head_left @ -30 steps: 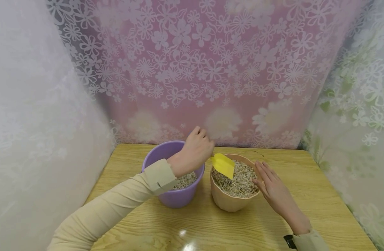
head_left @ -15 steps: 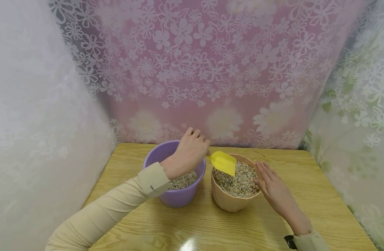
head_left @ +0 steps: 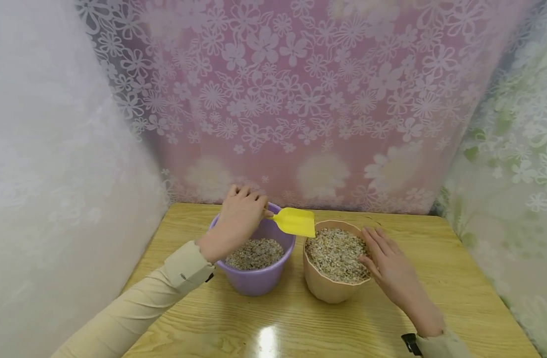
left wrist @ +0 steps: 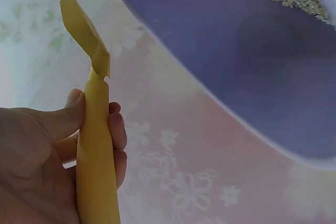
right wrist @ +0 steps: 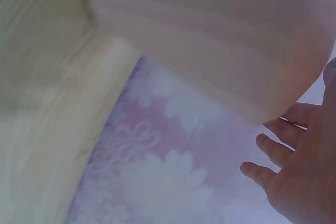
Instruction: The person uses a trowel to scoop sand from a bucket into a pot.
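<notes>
Your left hand [head_left: 239,214] wraps fingers and thumb round the handle [left wrist: 97,156] of a small yellow plastic shovel [head_left: 295,222], while your right hand [head_left: 394,271], fingers straight, rests against the right side of a peach faceted plastic pot [head_left: 329,294]. Your hands are well apart. That right hand probably braces the pot against sliding. The shovel's blade hangs at the pot's upper left, its front edge by the rim; you cannot tell whether they touch. No grains show on the blade's face. Gripping only the handle seems to keep your fingers clear of the pot.

Left of the pot, near but apart, stands a round purple plastic bucket [head_left: 255,283], partly behind your left hand. Pale mixed gravel [head_left: 338,253] nearly fills the pot; the bucket's lies lower. Both stand upright on a yellowish wood-grain table [head_left: 201,328], likely paired for a short reach. Behind the pot hangs a pink flowered curtain [head_left: 264,99].
</notes>
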A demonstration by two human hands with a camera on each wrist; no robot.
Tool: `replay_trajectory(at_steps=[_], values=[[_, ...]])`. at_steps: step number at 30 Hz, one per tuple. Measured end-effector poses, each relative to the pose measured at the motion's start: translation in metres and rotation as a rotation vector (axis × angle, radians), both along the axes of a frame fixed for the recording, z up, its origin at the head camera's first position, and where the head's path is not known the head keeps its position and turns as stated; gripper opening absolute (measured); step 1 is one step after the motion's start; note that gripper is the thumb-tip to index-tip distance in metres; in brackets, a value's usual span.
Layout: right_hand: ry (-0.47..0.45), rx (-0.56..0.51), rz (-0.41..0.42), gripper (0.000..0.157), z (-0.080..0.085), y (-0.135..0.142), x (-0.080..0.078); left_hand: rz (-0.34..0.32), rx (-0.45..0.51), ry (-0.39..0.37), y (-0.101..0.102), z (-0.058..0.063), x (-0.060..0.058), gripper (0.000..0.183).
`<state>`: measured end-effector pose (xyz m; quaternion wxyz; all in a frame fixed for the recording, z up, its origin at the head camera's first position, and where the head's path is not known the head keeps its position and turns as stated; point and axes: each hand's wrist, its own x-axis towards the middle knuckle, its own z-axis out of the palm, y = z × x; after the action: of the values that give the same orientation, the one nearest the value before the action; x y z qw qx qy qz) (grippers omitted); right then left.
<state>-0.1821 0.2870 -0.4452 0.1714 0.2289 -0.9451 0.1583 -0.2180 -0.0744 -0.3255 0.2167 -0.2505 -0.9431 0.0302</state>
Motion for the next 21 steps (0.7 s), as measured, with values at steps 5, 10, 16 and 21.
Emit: replay_trajectory(at_steps=[5,10,16,21], values=[[0.032,0.003,0.058,0.070,0.012,-0.032,-0.004,0.088,0.063,0.021,-0.019,-0.010,0.002,0.025],[0.087,-0.010,0.146,0.069,0.016,-0.067,-0.010,0.160,0.058,0.032,-0.035,-0.023,0.002,0.025],[0.111,-0.001,0.219,0.072,0.016,-0.102,-0.017,0.184,-0.012,0.106,-0.052,-0.040,0.003,0.026],[0.105,0.036,0.245,0.085,0.016,-0.127,-0.020,0.259,-0.210,0.058,-0.055,-0.051,-0.002,0.024]])
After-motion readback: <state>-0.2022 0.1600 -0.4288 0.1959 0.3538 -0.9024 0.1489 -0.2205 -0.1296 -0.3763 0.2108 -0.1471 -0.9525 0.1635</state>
